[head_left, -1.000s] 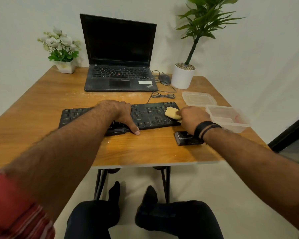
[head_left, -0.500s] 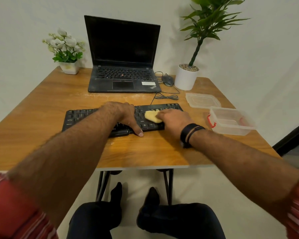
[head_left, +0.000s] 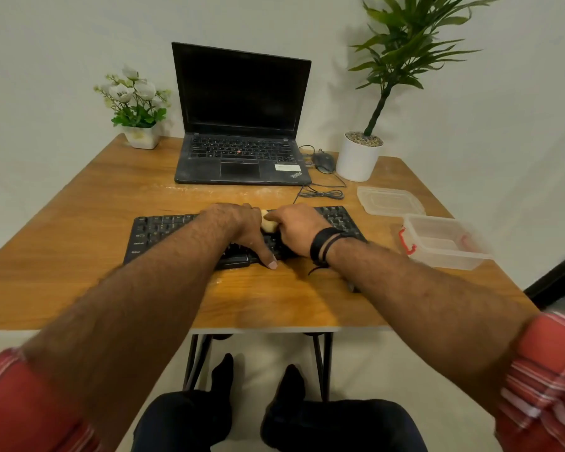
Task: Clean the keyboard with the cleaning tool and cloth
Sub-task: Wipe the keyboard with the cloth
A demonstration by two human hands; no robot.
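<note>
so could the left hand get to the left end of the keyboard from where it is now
Probably yes. The left hand rests on the middle of the keyboard, thumb over its front edge, holding nothing. The keys to its left are bare, with nothing on the table beside them.

Wooden table (head_left: 79,230), loaded up.
On it: keyboard (head_left: 163,230), open laptop (head_left: 238,158), mouse (head_left: 323,162), flower pot (head_left: 141,137), white planter (head_left: 356,161), clear lid (head_left: 388,200), tub (head_left: 444,243).
</note>
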